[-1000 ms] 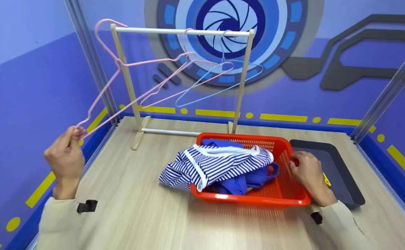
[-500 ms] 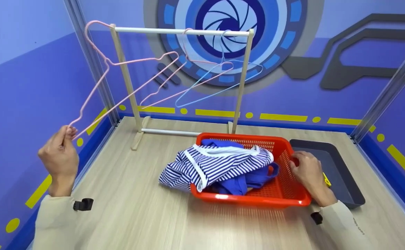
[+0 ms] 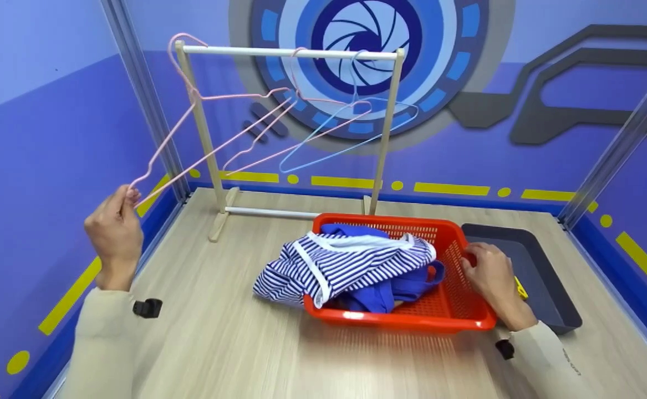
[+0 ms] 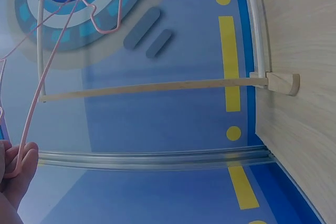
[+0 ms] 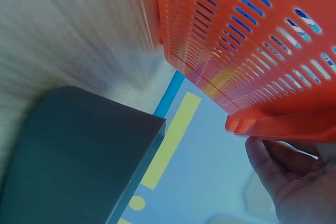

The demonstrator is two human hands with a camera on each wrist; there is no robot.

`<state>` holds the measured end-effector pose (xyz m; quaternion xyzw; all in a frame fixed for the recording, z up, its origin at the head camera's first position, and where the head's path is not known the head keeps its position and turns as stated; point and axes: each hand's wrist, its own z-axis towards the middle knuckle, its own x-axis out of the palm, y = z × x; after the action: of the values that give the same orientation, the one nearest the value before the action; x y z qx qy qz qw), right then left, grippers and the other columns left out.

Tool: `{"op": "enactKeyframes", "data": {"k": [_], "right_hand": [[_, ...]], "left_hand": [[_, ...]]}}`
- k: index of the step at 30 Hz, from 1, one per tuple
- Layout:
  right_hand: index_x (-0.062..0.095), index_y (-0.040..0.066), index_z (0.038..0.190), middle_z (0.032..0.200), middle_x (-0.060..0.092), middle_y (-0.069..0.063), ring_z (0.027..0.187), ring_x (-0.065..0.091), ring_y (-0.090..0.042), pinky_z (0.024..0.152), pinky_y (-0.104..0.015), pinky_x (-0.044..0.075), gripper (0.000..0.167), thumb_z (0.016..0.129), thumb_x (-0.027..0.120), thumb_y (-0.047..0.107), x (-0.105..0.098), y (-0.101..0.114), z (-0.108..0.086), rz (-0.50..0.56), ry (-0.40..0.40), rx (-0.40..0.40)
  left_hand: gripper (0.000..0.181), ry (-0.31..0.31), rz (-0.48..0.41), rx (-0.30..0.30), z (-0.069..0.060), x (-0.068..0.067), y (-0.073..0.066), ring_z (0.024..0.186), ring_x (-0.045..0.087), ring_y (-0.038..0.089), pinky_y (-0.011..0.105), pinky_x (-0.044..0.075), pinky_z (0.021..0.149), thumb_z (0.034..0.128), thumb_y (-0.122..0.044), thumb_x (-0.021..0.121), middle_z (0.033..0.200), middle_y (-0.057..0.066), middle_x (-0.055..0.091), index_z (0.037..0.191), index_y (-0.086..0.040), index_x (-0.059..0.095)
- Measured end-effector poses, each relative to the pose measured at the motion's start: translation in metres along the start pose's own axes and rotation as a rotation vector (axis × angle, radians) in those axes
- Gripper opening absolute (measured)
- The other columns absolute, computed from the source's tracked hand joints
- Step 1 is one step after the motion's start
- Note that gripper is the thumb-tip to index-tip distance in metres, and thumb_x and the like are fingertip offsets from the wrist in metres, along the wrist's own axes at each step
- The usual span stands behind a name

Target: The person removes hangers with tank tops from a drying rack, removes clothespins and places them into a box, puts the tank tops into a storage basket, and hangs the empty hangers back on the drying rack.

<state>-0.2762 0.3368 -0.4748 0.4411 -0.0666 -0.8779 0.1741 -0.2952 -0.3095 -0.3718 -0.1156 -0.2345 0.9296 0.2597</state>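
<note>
My left hand (image 3: 115,230) pinches a pink clothes hanger (image 3: 234,97) by one lower corner and holds it up at the left. Its hook overlaps the left end of the rack's white rod (image 3: 245,51); whether it rests there I cannot tell. A second pink hanger (image 3: 323,100) and a blue hanger (image 3: 345,151) hang from the rod. My right hand (image 3: 489,274) grips the right rim of a red plastic basket (image 3: 395,320). A striped garment with white trim (image 3: 356,260) lies over blue cloth (image 3: 376,296) in the basket, partly draped over its left side.
A dark grey tray (image 3: 545,277) lies right of the basket, partly behind my right hand, with a small yellow object (image 3: 520,288) in it. The wooden rack's left post (image 3: 204,133) stands near the held hanger. Printed walls enclose the table (image 3: 218,332).
The pink hanger and my left hand shifted left, then back right and slightly up. The hook now overlaps the rod's left end. My right hand and the basket stay put.
</note>
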Motion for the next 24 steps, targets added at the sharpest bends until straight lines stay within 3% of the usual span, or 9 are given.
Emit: {"op": "enactKeyframes", "data": {"k": [3, 10, 17, 24], "right_hand": [[0.072, -0.009, 0.095, 0.097, 0.07, -0.026, 0.088, 0.066, -0.045, 0.079, -0.061, 0.053, 0.02, 0.077, 0.073, -0.001, 0.0, 0.0, 0.0, 0.006, -0.005, -0.003], [0.072, -0.009, 0.096, 0.098, 0.07, -0.026, 0.09, 0.066, -0.045, 0.081, -0.06, 0.053, 0.02, 0.078, 0.073, 0.001, -0.001, -0.001, 0.0, 0.008, -0.001, 0.005], [0.072, -0.009, 0.097, 0.1, 0.07, -0.027, 0.091, 0.066, -0.045, 0.083, -0.06, 0.052, 0.021, 0.078, 0.072, 0.001, -0.002, 0.0, 0.001, 0.011, 0.008, 0.014], [0.072, -0.007, 0.094, 0.096, 0.071, -0.025, 0.089, 0.066, -0.043, 0.081, -0.059, 0.053, 0.019, 0.077, 0.074, 0.001, 0.001, -0.001, -0.001, -0.005, -0.018, 0.005]], "left_hand": [[0.016, 0.034, 0.003, 0.005, 0.005, 0.007, -0.004, 0.08, 0.072, 0.037, -0.006, 0.038, 0.075, 0.0932, -0.008, 0.064, 0.087, 0.021, 0.074, 0.095, 0.005, 0.074], [0.032, 0.095, 0.007, -0.032, 0.012, 0.024, -0.008, 0.085, 0.072, 0.036, -0.005, 0.036, 0.075, 0.0977, -0.023, 0.058, 0.091, 0.022, 0.074, 0.1, 0.004, 0.073], [0.022, 0.11, 0.029, -0.062, 0.019, 0.045, -0.005, 0.084, 0.072, 0.035, -0.002, 0.035, 0.071, 0.0983, -0.013, 0.059, 0.091, 0.021, 0.074, 0.096, 0.004, 0.072], [0.031, 0.132, 0.041, -0.095, 0.022, 0.06, -0.003, 0.079, 0.07, 0.038, 0.018, 0.038, 0.064, 0.0988, -0.023, 0.057, 0.086, 0.022, 0.072, 0.092, 0.005, 0.071]]}}
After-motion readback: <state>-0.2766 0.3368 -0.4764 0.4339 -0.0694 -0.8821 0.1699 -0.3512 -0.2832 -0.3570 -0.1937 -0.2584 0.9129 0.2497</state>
